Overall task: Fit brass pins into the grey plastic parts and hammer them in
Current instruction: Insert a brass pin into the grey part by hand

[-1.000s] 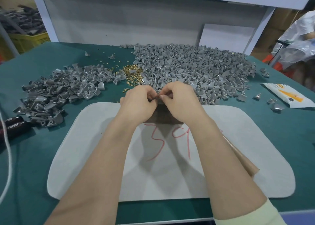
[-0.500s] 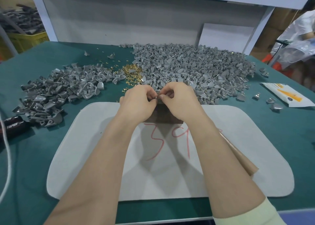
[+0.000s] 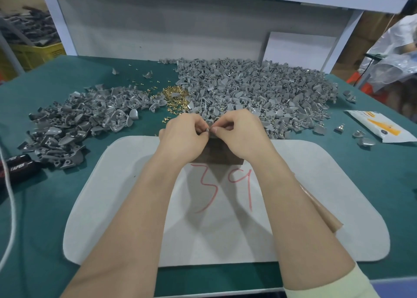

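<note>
Nearest to us lies a white mat (image 3: 327,196) on the green table (image 3: 45,218), with a red "39" written across it. A brown, paper-coloured thing (image 3: 320,214) pokes out from under our right forearm. At the mat's far edge sits a dark brown block (image 3: 216,156), and just above it our two hands meet. Our left hand (image 3: 182,135) and right hand (image 3: 243,133) both have their fingers curled, the fingertips pinching one small grey plastic part (image 3: 209,126) between them. We cannot tell if a pin sits in it, as it is too small. Just beyond the hands lies the heap of brass pins (image 3: 176,97), between a smaller left pile of grey parts (image 3: 79,119) and a larger right pile of grey parts (image 3: 259,88). A white packet (image 3: 379,126) lies at the far right.
</note>
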Action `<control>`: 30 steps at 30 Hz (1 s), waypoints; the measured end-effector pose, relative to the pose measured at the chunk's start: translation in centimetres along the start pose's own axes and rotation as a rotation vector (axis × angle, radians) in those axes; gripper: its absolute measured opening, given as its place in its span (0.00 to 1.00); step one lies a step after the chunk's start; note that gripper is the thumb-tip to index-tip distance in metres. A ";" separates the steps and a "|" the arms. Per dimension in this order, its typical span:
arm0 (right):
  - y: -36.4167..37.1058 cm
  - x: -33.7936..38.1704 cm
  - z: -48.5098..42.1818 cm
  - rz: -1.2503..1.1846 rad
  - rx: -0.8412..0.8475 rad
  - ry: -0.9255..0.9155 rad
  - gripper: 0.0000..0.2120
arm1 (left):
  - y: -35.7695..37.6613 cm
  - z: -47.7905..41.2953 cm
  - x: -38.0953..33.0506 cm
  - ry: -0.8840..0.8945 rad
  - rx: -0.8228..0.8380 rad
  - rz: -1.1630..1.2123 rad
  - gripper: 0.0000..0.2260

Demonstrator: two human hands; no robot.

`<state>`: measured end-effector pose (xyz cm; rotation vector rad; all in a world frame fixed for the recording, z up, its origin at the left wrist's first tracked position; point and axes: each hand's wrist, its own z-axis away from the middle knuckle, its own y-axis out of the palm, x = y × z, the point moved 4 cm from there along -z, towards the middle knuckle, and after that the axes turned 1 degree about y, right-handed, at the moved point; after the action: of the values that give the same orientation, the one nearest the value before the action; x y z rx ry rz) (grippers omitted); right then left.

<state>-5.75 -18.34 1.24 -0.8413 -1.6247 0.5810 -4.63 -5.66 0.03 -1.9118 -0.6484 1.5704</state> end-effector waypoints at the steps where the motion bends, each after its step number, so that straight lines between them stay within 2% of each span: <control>1: 0.0 0.0 0.0 0.001 0.003 0.005 0.04 | 0.0 0.0 0.0 0.000 0.000 0.001 0.04; 7: 0.2 -0.1 -0.1 -0.010 -0.003 0.030 0.07 | 0.0 0.0 0.0 0.004 0.005 0.002 0.03; 10: 0.3 0.3 0.2 0.075 -0.004 -0.001 0.03 | 0.0 0.1 0.0 0.002 0.008 -0.001 0.03; 18: 0.2 1.7 0.1 0.318 -0.018 -0.104 0.05 | 0.0 0.1 -0.4 0.022 0.007 -0.039 0.04; 30: 0.0 0.4 0.1 0.042 0.050 -0.022 0.03 | -0.1 0.0 -0.1 0.014 -0.008 -0.010 0.04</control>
<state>-5.84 -18.05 1.49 -0.8364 -1.6097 0.6597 -4.70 -5.67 0.22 -1.9210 -0.6589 1.5488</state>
